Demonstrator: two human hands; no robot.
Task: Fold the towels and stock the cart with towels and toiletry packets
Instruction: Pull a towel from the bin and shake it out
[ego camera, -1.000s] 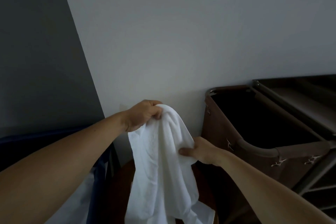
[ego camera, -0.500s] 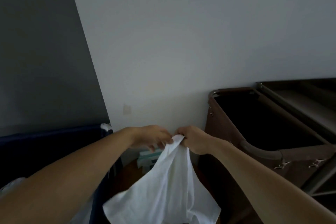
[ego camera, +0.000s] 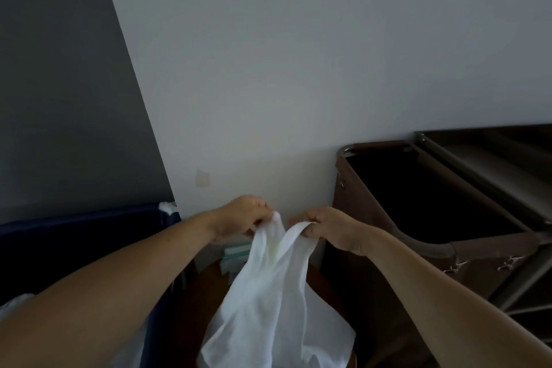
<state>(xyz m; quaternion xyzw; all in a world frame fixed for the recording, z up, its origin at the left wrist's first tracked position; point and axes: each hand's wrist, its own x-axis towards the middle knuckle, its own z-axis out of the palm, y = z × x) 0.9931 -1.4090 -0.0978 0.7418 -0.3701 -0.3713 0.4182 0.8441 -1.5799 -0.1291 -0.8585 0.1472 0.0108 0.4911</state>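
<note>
1. While both hands hold it up, the white towel (ego camera: 268, 308) hangs between a navy bin (ego camera: 89, 218) and the cart (ego camera: 478, 176).
2. The left hand (ego camera: 242, 218) and right hand (ego camera: 331, 230) each pinch its top edge, fingers curled.
3. The cart's brown fabric bag (ego camera: 355, 206) stands open, its inside too dark to read; white cloth (ego camera: 15, 305) shows in the navy bin.
4. The towel looks soft and creased; pale green packets (ego camera: 236, 254) sit stacked behind it.

Arms outstretched — left hand (ego camera: 242, 218) and right hand (ego camera: 328, 230) close together, each pinching the towel (ego camera: 268, 293).

No legible text, labels or numbers anywhere
</note>
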